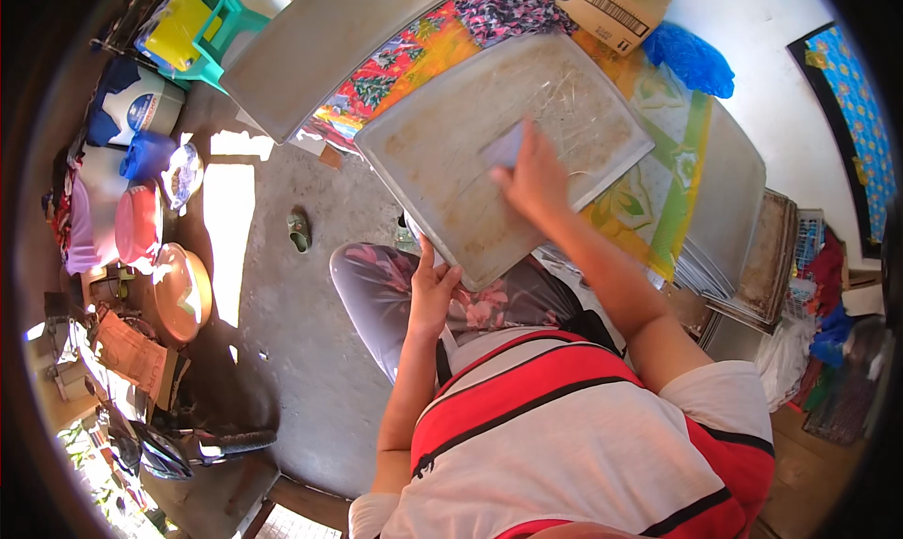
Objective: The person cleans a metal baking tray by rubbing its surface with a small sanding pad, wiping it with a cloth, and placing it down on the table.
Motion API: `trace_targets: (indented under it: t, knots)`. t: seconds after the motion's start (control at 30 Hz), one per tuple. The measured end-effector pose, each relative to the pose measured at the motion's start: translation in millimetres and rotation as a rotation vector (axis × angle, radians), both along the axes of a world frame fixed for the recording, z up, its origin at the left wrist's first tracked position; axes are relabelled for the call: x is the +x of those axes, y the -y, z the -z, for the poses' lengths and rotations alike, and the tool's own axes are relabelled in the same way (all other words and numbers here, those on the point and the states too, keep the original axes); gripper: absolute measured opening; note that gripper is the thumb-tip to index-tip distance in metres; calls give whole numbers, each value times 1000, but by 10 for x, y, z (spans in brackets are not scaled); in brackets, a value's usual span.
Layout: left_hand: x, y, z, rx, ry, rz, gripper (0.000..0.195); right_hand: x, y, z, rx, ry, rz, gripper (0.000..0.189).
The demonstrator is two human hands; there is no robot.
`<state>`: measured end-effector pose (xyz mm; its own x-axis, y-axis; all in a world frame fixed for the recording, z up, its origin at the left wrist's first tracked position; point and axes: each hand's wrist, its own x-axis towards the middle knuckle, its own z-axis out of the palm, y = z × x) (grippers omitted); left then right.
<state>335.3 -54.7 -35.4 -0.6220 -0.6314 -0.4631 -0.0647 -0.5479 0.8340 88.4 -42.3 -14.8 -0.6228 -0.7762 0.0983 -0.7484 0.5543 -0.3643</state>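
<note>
A worn metal baking tray (423,158) with a low rim lies at an angle across the table's edge and over my lap. Brown stains and pale scratches mark its surface. My right hand (535,179) presses a flat, pale lilac piece (504,146) against the middle of the tray; blur hides whether it is a scraper or a pad. At the near left corner, my left hand (434,283) grips the tray's rim, thumb on the edge and forefinger along the side. Another metal tray (331,45) rests to the left on the patterned tablecloth (430,52).
A crumpled dark floral cloth (511,13), a cardboard box (600,6) and a blue plastic bag (690,58) sit at the back. Stacked metal trays (726,200) stand at the right. A green plastic chair (219,41), basins (182,292) and a clog (299,230) are left.
</note>
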Motion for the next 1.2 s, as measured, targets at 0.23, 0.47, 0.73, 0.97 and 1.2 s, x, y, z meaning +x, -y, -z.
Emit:
trace_targets:
  t: [0.23,0.47,0.73,0.97,1.2]
  knots:
    - [-43,19,-6,29,-69,0,85,-97,-137,-51,-39,27,177,96]
    - [-112,23,122,64,-74,-47,80,417,-256,-81,48,129,-81,99]
    - [-230,10,106,82,-121,-7,65,702,-381,-68,32,177,-75,100]
    - [-190,22,114,75,-72,25,57,171,-272,-80,-75,89,172,97]
    - [-144,-7,254,127,-153,-53,50,419,339,-57,-49,181,-58,97]
